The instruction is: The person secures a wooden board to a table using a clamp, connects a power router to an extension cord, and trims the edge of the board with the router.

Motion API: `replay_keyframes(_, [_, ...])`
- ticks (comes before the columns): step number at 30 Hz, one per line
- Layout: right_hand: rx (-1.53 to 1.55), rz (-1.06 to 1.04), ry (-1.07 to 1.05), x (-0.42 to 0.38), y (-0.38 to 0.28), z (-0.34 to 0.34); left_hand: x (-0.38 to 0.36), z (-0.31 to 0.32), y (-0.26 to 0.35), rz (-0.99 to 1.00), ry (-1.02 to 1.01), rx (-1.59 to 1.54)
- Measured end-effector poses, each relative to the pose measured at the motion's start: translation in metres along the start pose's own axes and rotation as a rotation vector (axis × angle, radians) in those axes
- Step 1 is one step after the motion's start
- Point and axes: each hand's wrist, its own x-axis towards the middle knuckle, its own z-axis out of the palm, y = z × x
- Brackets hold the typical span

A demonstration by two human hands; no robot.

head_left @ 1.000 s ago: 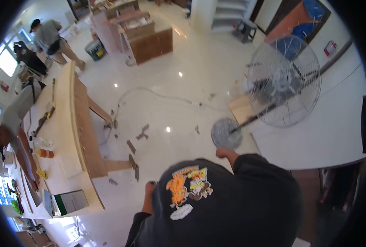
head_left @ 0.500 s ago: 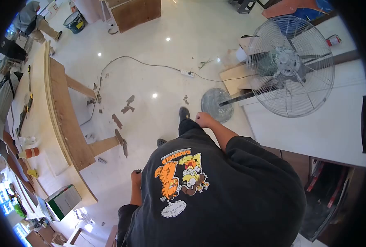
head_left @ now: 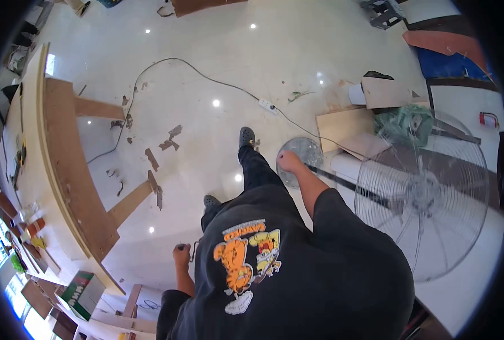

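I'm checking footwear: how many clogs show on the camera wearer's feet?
2. The right clog is forward, left of the fan base in the picture; the left clog is farther back, partly hidden.

The floor (head_left: 206,136) looks glossy, smooth — towards its right edge, a fan (head_left: 423,192) caged in metal wire; workbench (head_left: 73,164) matt wood, T-shirt (head_left: 320,272) matt cloth.

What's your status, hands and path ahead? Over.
Left hand closed on small dark object, identity unclear. Right hand curled, nothing visible in it. Cord and power strip lie ahead; pedestal fan at right.
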Motion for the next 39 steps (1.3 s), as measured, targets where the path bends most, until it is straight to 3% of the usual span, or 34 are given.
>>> replay_keyframes(5, [0.001,0.12,0.069,0.12,0.01,-0.033,0.035,0.016,-0.005,-0.009,0.036,0.035])
replay_keyframes(7, [-0.007,0.17,0.069,0.169,0.022,-0.037,0.038,0.01,0.052,-0.296,-0.023,-0.096])
replay_keyframes(8, [0.003,0.199,0.062,0.194,0.029,-0.035,0.053,0.01,0.045,-0.349,-0.073,-0.145])
replay_keyframes(12, [0.016,0.324,0.051,0.293,0.057,-0.012,0.121,0.028,0.023,-0.348,-0.051,-0.184])
replay_keyframes(16, [-0.116,0.262,0.069,0.383,0.09,0.025,0.19,0.051,0.012,-0.37,-0.014,-0.028])
replay_keyframes(18, [-0.253,0.182,0.065,0.429,0.131,0.052,0.22,0.065,0.008,-0.332,-0.06,-0.028])
replay_keyframes(20, [-0.248,0.17,-0.006,0.46,0.149,0.057,0.237,0.077,0.02,-0.236,-0.113,0.204])
replay_keyframes(21, [-0.443,0.009,0.039,0.484,0.203,0.085,0.249,0.076,-0.031,0.149,-0.185,0.542])
replay_keyframes(22, [-0.41,0.138,0.057,0.492,0.199,0.083,0.254,0.082,-0.015,-0.265,-0.239,0.405])
replay_keyframes(23, [-0.43,0.175,0.058,0.501,0.201,0.086,0.258,0.087,-0.036,0.016,-0.266,0.462])
replay_keyframes(24, [-0.45,0.213,0.059,0.51,0.204,0.089,0.258,0.094,0.0,-0.296,-0.113,0.292])
replay_keyframes(27, [-0.406,0.285,0.022,0.521,0.196,0.11,0.26,0.1,-0.007,-0.376,-0.061,0.141])
replay_keyframes(33, [-0.378,0.277,0.022,0.499,0.15,0.161,0.271,0.102,0.013,-0.323,-0.07,0.128])
replay_keyframes(36, [-0.43,0.221,-0.043,0.458,0.105,0.182,0.282,0.11,0.032,-0.304,0.116,0.175])
replay_keyframes(39, [-0.288,-0.017,-0.129,0.406,0.069,0.195,0.288,0.116,0.095,-0.107,0.199,0.085])
